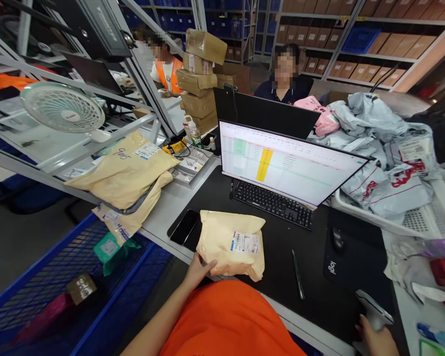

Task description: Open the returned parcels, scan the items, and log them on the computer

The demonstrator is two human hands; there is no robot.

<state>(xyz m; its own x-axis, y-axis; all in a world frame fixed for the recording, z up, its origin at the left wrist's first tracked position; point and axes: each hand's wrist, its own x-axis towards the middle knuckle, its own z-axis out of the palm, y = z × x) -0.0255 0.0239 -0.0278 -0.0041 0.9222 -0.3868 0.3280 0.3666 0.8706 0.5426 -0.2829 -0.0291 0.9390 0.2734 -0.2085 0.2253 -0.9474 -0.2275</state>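
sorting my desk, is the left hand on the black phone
No, the left hand rests on the yellow mailer, not the black phone.

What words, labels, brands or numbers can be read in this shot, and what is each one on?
"logi" on the black mouse mat.
Too small or blurred to read:
the barcode label on the yellow parcel;
the spreadsheet on the monitor;
the red print on the grey mailers;
the handwriting on the yellow mailer.

Grey workbench [163, 222], black desk mat [282, 277] (logi mouse pad [332, 267] at right), keyboard [272, 204], smartphone [184, 227], pen [297, 273], cream mailers [122, 173]
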